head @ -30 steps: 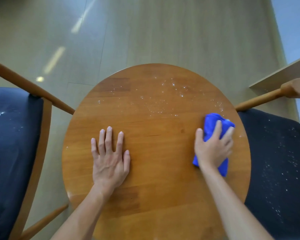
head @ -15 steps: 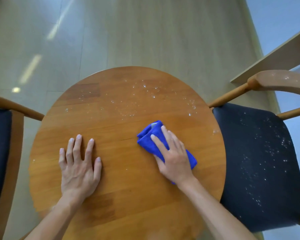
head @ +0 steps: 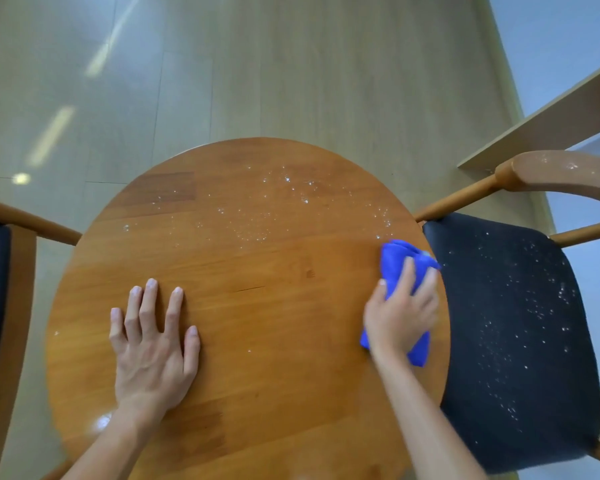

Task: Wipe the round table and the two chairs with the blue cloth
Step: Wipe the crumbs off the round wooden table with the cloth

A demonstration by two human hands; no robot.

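Since half a second ago, my right hand [head: 400,315] has swept the blue cloth [head: 400,268] from mid-tabletop to the right edge of the round tabletop [head: 257,271], fingers curled over it, pressing down. My left hand [head: 153,344] stays flat, fingers spread, near left. White specks dot the far tabletop and the right chair [head: 520,341] seat.
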